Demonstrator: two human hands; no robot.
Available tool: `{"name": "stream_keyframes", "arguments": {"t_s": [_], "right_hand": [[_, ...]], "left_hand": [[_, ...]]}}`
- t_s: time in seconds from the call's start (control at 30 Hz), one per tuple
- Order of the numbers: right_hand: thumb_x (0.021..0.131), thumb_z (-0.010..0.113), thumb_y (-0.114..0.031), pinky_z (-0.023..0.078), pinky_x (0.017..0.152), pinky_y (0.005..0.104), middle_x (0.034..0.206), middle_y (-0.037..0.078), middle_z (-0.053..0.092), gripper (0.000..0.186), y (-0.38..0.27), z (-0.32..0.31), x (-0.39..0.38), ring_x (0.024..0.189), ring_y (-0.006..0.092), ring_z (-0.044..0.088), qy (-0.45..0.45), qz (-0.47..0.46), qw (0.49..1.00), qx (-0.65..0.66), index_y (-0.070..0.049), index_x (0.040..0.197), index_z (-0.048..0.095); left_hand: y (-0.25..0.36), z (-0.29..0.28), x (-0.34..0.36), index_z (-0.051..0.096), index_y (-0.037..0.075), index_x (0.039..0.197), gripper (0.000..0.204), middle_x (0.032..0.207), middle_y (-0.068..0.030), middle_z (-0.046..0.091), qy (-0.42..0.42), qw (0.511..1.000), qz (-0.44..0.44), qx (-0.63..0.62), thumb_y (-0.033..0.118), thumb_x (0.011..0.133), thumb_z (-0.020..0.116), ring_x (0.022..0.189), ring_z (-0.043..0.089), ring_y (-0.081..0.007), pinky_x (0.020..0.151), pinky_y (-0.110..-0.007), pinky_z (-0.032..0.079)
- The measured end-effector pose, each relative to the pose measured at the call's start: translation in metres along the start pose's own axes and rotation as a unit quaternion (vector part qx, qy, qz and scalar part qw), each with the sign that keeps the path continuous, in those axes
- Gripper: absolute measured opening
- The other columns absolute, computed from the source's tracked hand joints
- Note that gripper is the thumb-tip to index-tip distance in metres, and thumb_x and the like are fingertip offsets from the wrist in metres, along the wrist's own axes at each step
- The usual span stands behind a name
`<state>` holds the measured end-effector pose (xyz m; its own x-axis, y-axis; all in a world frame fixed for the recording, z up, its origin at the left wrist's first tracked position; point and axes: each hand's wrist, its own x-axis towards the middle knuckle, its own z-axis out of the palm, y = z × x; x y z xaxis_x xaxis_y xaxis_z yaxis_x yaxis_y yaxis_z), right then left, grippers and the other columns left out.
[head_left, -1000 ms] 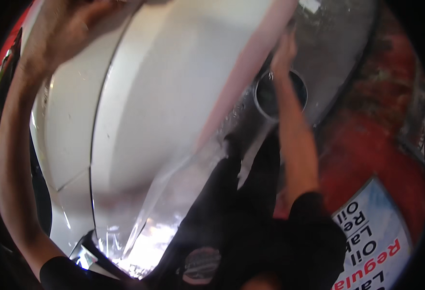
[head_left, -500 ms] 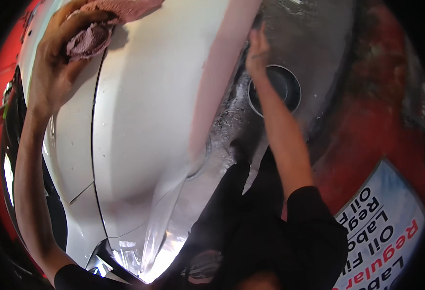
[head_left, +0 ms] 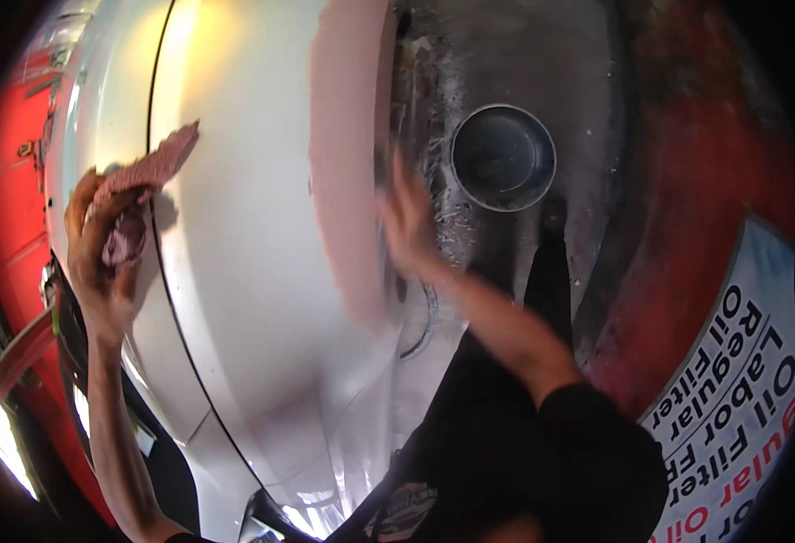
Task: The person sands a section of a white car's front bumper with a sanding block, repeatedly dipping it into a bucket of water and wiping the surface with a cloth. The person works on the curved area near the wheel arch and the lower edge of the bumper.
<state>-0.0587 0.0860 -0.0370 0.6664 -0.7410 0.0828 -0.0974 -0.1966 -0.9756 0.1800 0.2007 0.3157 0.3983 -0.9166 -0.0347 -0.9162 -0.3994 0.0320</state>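
Note:
A white car body panel [head_left: 243,244] curves away in front of me, with a smooth matt pink band [head_left: 347,163] along its lower side. At the left, my left hand [head_left: 103,244] is closed around a crumpled, rough-textured pink cloth [head_left: 157,167], held by the dark seam between panels. Part of the cloth bulges out beneath my fingers. My right hand [head_left: 406,217] reaches to the lower edge of the pink band, fingers stretched out and blurred by motion. It holds nothing that I can see; whether it touches the panel I cannot tell.
A round bucket [head_left: 504,158] with a pale rim stands on the wet grey floor [head_left: 542,54] right of the car. Red flooring [head_left: 678,181] lies further right. A printed sign [head_left: 741,380] is at the lower right.
My left hand has come nearer with the pink cloth. My right hand has swung from beside the bucket leftward to the panel's lower edge. The whole view has turned somewhat.

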Motion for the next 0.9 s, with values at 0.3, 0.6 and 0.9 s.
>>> {"name": "stream_keyframes", "arguments": {"t_s": [0.3,0.6,0.9], "right_hand": [[0.106,0.052,-0.028,0.048,0.097,0.0473,0.136,0.027,0.057,0.069,0.055,-0.015,0.174,0.117,0.0360,0.060,-0.031,0.089,0.995,0.011,-0.007,0.165,0.025],[0.103,0.059,-0.032,0.048,0.092,0.0471,0.125,0.023,0.064,0.067,0.065,-0.014,0.183,0.111,0.0392,0.062,0.023,0.107,0.976,0.187,-0.010,0.162,0.035],[0.098,0.061,-0.030,0.049,0.088,0.0508,0.117,0.030,0.061,0.069,0.002,0.003,0.010,0.101,0.0443,0.063,0.075,-0.079,0.988,0.110,-0.008,0.160,0.039]], "left_hand": [[0.002,0.011,0.023,0.070,0.003,0.125,0.050,0.146,-0.0239,0.054,0.014,1.000,0.012,-0.001,0.031,0.084,0.065,0.144,0.044,-0.0411,0.119,-0.054,0.031],[-0.002,0.012,0.031,0.071,0.003,0.123,0.044,0.143,-0.0240,0.058,0.018,0.999,0.030,-0.013,0.031,0.089,0.067,0.144,0.044,-0.0423,0.120,-0.056,0.031],[-0.007,0.003,0.011,0.065,0.000,0.133,0.060,0.148,-0.0248,0.053,0.004,1.000,0.026,0.002,0.044,0.091,0.062,0.142,0.046,-0.0422,0.116,-0.055,0.037]]}}
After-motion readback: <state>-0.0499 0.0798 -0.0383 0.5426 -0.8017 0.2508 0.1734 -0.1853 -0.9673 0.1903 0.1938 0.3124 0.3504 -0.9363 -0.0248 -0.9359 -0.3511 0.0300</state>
